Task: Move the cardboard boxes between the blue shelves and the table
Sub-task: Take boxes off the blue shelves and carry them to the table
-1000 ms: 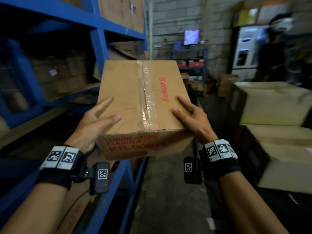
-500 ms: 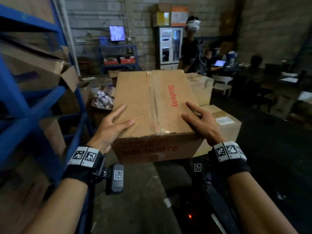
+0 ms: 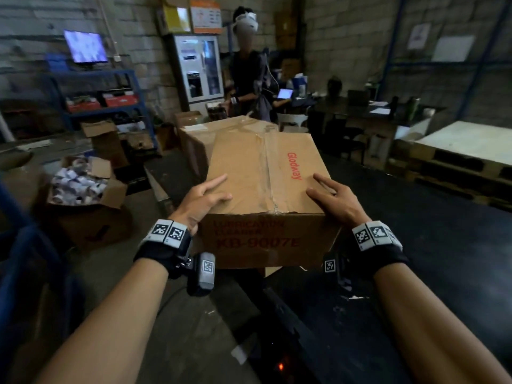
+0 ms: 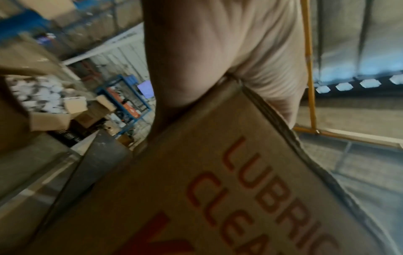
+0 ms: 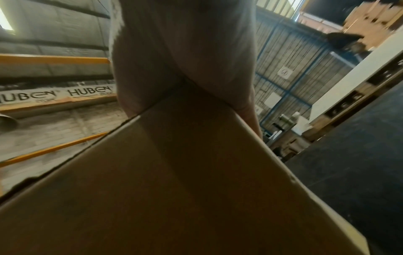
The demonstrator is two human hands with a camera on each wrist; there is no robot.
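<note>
Carrying the "Glodway" "KB-9007E" cardboard box (image 3: 260,173) between straight-fingered left hand (image 3: 200,204) and right hand (image 3: 338,201).

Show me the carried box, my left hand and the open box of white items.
carried box (image 3: 243,167): head view, top face left of tape
left hand (image 3: 198,202): head view, back of hand
open box (image 3: 86,224): head view, front wall

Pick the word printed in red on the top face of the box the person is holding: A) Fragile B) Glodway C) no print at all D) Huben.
B: the head view shows red "Glodway" lettering on top of the cardboard box, held between the left hand and right hand.
</note>
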